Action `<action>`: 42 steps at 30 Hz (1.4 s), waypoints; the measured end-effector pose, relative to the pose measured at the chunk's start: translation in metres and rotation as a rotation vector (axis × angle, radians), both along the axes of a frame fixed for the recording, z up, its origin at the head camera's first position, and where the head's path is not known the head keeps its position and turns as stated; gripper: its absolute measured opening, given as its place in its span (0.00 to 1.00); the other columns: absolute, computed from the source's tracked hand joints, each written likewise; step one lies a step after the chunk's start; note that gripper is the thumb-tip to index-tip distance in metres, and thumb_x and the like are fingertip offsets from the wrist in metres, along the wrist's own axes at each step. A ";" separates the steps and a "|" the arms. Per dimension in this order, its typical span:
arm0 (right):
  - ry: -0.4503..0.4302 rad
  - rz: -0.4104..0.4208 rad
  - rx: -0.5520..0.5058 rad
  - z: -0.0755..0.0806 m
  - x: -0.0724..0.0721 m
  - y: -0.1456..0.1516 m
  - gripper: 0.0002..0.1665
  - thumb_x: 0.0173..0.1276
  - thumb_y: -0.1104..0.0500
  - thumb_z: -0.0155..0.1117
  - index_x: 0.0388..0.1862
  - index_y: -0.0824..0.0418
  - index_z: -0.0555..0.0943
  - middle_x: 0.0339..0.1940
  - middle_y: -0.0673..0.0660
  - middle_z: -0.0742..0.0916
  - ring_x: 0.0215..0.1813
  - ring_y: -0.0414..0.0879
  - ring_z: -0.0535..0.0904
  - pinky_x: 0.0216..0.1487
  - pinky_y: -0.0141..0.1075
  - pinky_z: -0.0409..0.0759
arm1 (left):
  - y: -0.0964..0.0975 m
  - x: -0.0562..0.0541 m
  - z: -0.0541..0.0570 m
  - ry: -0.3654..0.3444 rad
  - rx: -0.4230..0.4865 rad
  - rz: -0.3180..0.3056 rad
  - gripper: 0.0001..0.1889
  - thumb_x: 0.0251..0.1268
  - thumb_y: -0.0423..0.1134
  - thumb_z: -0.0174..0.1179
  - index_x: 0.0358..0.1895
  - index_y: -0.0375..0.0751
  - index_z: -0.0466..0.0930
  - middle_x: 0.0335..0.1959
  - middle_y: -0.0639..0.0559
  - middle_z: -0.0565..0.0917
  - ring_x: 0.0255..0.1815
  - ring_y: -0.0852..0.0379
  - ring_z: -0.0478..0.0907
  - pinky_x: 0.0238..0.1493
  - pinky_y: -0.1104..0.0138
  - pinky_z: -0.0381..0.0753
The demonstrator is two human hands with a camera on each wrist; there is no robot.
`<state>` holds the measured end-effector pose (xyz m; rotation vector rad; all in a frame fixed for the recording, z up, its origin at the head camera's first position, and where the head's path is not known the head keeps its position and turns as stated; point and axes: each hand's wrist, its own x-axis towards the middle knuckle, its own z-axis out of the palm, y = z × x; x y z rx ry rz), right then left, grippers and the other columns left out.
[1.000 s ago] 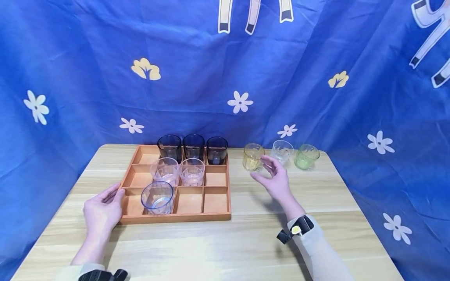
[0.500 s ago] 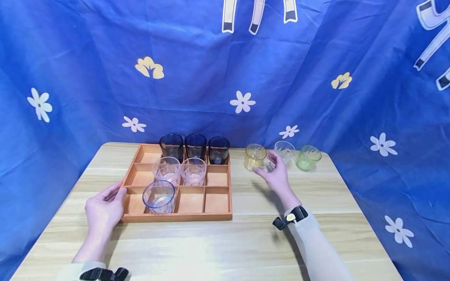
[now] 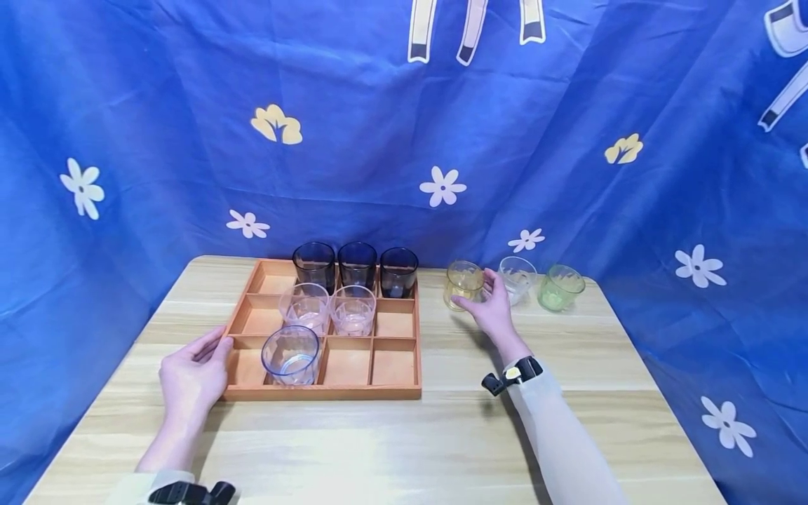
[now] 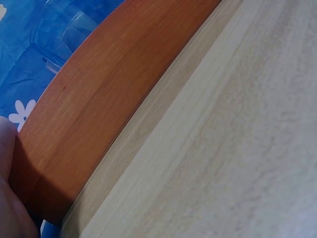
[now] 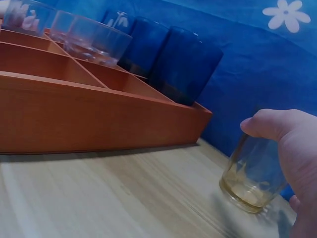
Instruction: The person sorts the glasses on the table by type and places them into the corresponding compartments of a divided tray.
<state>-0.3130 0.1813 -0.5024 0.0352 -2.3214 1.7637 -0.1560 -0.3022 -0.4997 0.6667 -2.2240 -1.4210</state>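
Right of centre, our right hand (image 3: 495, 313) pinches the yellow glass (image 3: 463, 279), fingers partly spread: we press evenly. Left of centre, our left hand (image 3: 194, 375) grips the tray (image 3: 328, 394), bracing it.

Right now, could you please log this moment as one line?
left hand: holds wooden compartment tray | right hand: grips yellow tumbler | clear tumbler, green tumbler: on table

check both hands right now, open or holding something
Left hand: closed, holding the tray by its left side.
Right hand: closed, holding the yellow glass.
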 end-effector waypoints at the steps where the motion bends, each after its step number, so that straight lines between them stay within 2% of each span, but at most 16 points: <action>1: -0.012 -0.004 -0.003 -0.001 -0.002 0.000 0.61 0.53 0.64 0.88 0.80 0.70 0.61 0.77 0.70 0.71 0.76 0.64 0.68 0.80 0.48 0.66 | 0.000 0.000 0.000 0.008 -0.001 -0.001 0.18 0.75 0.40 0.67 0.63 0.37 0.86 0.56 0.38 0.85 0.44 0.80 0.81 0.45 0.85 0.79; 5: -0.053 -0.003 -0.050 -0.005 -0.009 -0.003 0.62 0.53 0.65 0.88 0.81 0.67 0.61 0.75 0.69 0.72 0.76 0.63 0.69 0.79 0.48 0.67 | 0.001 0.000 0.000 0.029 -0.001 0.003 0.18 0.74 0.39 0.68 0.62 0.36 0.87 0.55 0.38 0.86 0.41 0.83 0.80 0.44 0.85 0.79; 12: -0.034 0.064 -0.141 -0.011 -0.018 -0.007 0.58 0.53 0.68 0.87 0.79 0.67 0.64 0.74 0.65 0.76 0.75 0.60 0.70 0.79 0.44 0.67 | 0.001 0.001 0.002 -0.003 -0.013 -0.005 0.19 0.75 0.40 0.67 0.64 0.37 0.85 0.57 0.38 0.85 0.46 0.76 0.83 0.46 0.84 0.80; 17: -0.008 0.074 -0.162 -0.012 -0.019 -0.006 0.54 0.53 0.70 0.86 0.77 0.68 0.67 0.72 0.65 0.78 0.73 0.59 0.73 0.77 0.44 0.69 | 0.002 0.001 0.002 -0.006 -0.006 -0.011 0.19 0.76 0.40 0.66 0.64 0.37 0.85 0.57 0.39 0.86 0.47 0.75 0.84 0.46 0.84 0.80; 23: -0.019 0.063 -0.157 -0.011 -0.018 -0.007 0.51 0.53 0.68 0.87 0.74 0.67 0.70 0.68 0.63 0.81 0.71 0.56 0.75 0.75 0.43 0.72 | 0.001 0.000 0.001 0.005 0.003 -0.007 0.19 0.75 0.39 0.67 0.64 0.37 0.86 0.56 0.39 0.86 0.46 0.76 0.83 0.46 0.84 0.80; 30: 0.001 0.076 -0.135 0.000 -0.010 -0.005 0.53 0.53 0.66 0.87 0.75 0.67 0.70 0.69 0.63 0.82 0.71 0.58 0.76 0.75 0.46 0.72 | 0.001 0.001 0.000 0.006 -0.009 -0.010 0.19 0.75 0.40 0.67 0.63 0.37 0.86 0.56 0.38 0.85 0.46 0.75 0.83 0.46 0.84 0.80; 42: 0.063 0.176 -0.149 0.022 0.013 -0.005 0.50 0.56 0.68 0.86 0.75 0.67 0.70 0.70 0.67 0.81 0.72 0.57 0.76 0.76 0.46 0.71 | 0.000 0.001 0.000 0.006 -0.003 -0.006 0.19 0.75 0.40 0.67 0.63 0.37 0.86 0.57 0.38 0.85 0.46 0.76 0.83 0.46 0.84 0.80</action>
